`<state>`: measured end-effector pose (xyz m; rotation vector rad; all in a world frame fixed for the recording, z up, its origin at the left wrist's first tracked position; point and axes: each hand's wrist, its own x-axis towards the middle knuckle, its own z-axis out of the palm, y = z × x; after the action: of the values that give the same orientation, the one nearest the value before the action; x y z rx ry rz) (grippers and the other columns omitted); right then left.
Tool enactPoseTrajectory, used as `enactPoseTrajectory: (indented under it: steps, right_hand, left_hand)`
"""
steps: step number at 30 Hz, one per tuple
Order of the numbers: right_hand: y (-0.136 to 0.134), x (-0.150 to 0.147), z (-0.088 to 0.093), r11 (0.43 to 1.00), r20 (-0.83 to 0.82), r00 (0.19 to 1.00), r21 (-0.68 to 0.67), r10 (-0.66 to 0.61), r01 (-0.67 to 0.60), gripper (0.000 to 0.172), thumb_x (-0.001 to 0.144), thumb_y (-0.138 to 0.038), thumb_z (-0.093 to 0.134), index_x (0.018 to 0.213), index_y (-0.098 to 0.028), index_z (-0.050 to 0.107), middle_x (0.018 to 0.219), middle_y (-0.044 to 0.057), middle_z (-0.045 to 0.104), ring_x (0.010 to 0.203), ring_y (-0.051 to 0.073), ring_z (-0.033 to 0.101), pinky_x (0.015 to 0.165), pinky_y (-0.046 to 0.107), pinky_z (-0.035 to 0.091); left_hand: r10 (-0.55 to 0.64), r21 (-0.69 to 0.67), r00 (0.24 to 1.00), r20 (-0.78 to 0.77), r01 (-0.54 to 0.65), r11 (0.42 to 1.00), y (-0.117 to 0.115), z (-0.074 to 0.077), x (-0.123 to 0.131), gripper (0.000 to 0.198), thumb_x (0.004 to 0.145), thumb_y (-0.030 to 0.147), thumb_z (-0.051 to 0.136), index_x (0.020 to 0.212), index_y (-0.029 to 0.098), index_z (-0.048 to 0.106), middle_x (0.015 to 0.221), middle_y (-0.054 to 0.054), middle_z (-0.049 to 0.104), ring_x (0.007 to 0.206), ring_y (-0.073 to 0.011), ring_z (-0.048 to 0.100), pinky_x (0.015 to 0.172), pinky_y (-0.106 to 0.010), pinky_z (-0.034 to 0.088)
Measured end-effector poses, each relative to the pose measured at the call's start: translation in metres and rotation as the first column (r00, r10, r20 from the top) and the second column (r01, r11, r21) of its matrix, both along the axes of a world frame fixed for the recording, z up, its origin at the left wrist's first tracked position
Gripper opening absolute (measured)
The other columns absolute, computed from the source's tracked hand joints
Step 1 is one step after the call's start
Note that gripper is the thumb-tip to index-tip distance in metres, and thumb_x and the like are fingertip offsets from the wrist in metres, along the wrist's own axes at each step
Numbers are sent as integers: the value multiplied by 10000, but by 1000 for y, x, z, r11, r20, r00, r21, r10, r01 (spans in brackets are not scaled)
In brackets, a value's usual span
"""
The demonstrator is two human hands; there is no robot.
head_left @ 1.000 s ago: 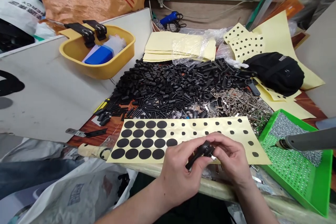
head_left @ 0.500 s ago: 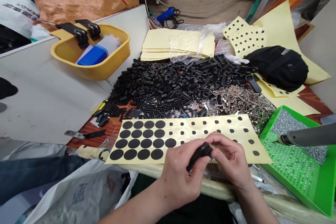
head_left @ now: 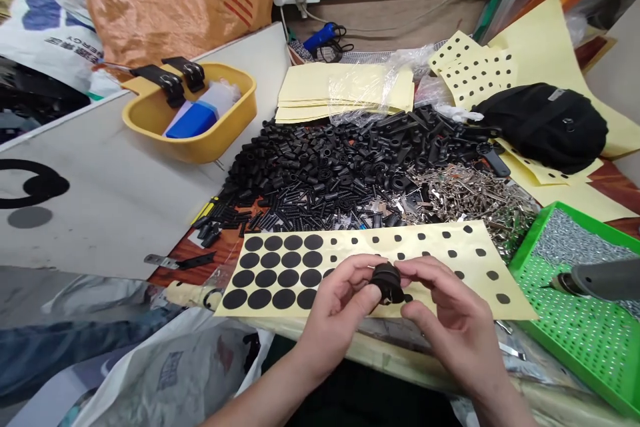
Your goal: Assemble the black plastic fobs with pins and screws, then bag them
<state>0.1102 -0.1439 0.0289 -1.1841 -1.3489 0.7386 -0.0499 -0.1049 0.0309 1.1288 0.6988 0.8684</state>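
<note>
Both my hands meet low in the middle of the view over a yellow sheet (head_left: 440, 260) that carries black round pads. My left hand (head_left: 336, 310) and my right hand (head_left: 447, 310) pinch a small black plastic part (head_left: 386, 281) between their fingertips, one from each side. Big black discs (head_left: 280, 270) fill the sheet's left end, just left of my left hand; small dots cover the rest of it. Behind the sheet lies a heap of black plastic pieces (head_left: 340, 170), and to its right a pile of small metal parts (head_left: 465, 197).
A green perforated tray (head_left: 575, 327) with small screws stands at the right; a grey power screwdriver (head_left: 595, 278) lies over it. A yellow tub (head_left: 193, 137) sits at back left, a black pouch (head_left: 545, 123) at back right. Yellow sheets (head_left: 345, 87) lie behind. Plastic bags hang below the bench edge.
The black part has turned in my fingers: its long end pointed down-left before, now its round end faces me. Both hands rose slightly; the camera shifted.
</note>
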Motion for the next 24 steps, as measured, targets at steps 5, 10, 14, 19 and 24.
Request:
enactPoseTrajectory:
  steps: [5, 10, 14, 19, 24]
  right_hand:
    - [-2, 0, 2, 999, 138, 990, 39, -10, 4, 264, 817, -215, 663, 1082, -224, 661, 924, 82, 653, 836, 198, 631, 721, 327, 548]
    - [-7, -7, 10, 992, 247, 967, 116, -68, 40, 298, 834, -123, 591, 1111, -221, 636, 941, 94, 666, 864, 211, 644, 710, 332, 561]
    - [-13, -14, 15, 974, 368, 917, 210, -154, 80, 345, 836, -67, 543, 1146, -216, 579, 964, 107, 659, 878, 203, 640, 721, 318, 561]
    - [-20, -19, 19, 956, 464, 855, 270, -233, 114, 352, 837, -78, 528, 1169, -194, 537, 964, 124, 656, 880, 209, 634, 739, 328, 557]
    - [-20, -21, 19, 960, 435, 870, 246, -231, 131, 339, 829, -77, 518, 1139, -207, 561, 919, 114, 659, 837, 221, 638, 689, 343, 559]
  left_hand:
    - [-23, 16, 999, 36, 22, 1000, -3, -1, -1, 245, 882, 248, 581, 1119, 186, 589, 1095, -86, 683, 1045, -213, 636, 900, -312, 492]
    - [-8, 40, 1000, 18, 8, 999, -5, 5, -1, 275, 877, 278, 590, 1140, 203, 613, 1093, -89, 694, 1012, -215, 654, 869, -307, 525]
    - [47, 73, 999, 23, -49, 996, -7, 7, 1, 232, 868, 277, 606, 1088, 220, 657, 1048, -64, 710, 930, -180, 668, 812, -254, 540]
    - [43, 58, 993, 107, -49, 997, -13, 7, 2, 217, 877, 247, 596, 1086, 244, 654, 978, -29, 703, 869, -131, 650, 767, -194, 527]
    - [43, 13, 987, 156, -45, 999, -14, 4, 2, 224, 879, 225, 595, 1094, 259, 648, 997, -16, 694, 898, -118, 638, 781, -180, 511]
